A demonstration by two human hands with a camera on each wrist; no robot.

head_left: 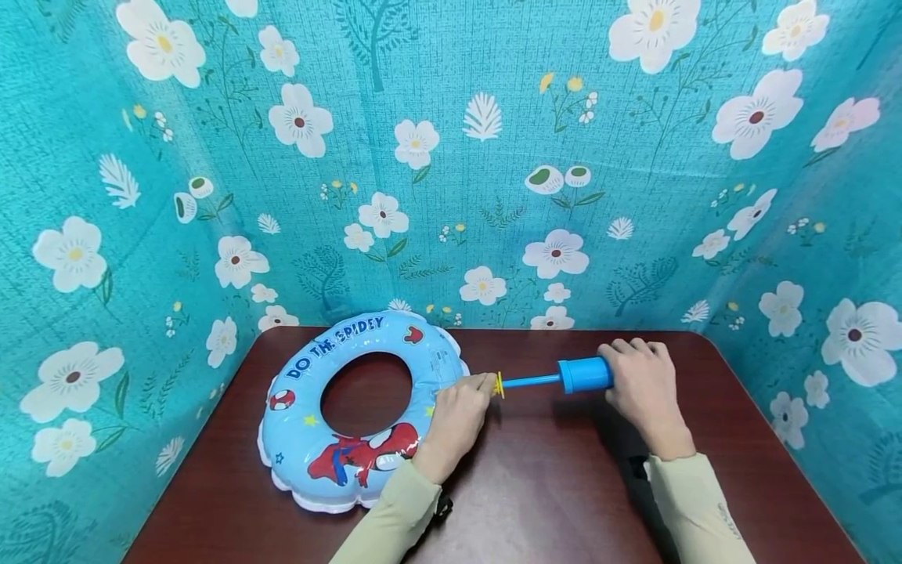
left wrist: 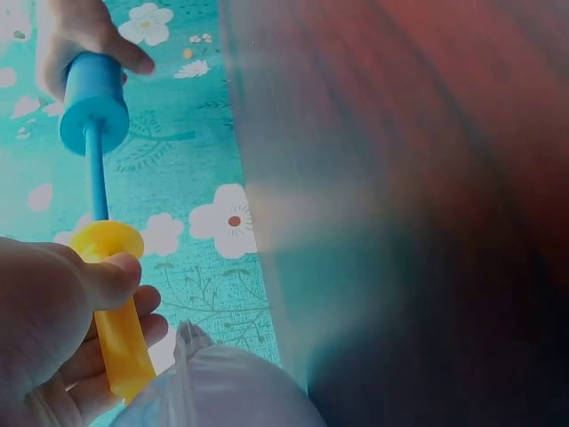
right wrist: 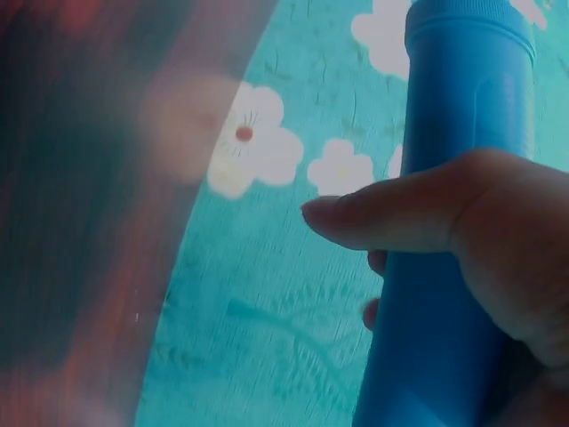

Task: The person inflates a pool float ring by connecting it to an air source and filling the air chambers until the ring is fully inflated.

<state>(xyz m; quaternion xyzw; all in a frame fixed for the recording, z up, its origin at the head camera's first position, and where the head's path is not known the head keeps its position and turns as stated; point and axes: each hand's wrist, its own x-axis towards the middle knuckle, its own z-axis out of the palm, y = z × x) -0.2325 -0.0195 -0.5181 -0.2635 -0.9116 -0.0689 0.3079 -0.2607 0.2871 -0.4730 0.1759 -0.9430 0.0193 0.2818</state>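
Left hand [head_left: 456,419] grips the yellow end piece [left wrist: 124,347] of a pump [head_left: 586,375] | right hand [head_left: 644,388] clasps its blue barrel [right wrist: 444,338] | long axis spans both grips, rod [head_left: 532,381] exposed between | swim ring [head_left: 296,415] beside left grip, the nearer hand, opposite the barrel.

"Head camera?"
"High up, facing forward and down, inflatable swim ring [head_left: 292,439] at seven o'clock!"
"And the wrists?"
"Tight in! Left looks along the air pump [left wrist: 97,182], blue barrel [left wrist: 93,98] at ten; right crowds that barrel at three. All three share it!"
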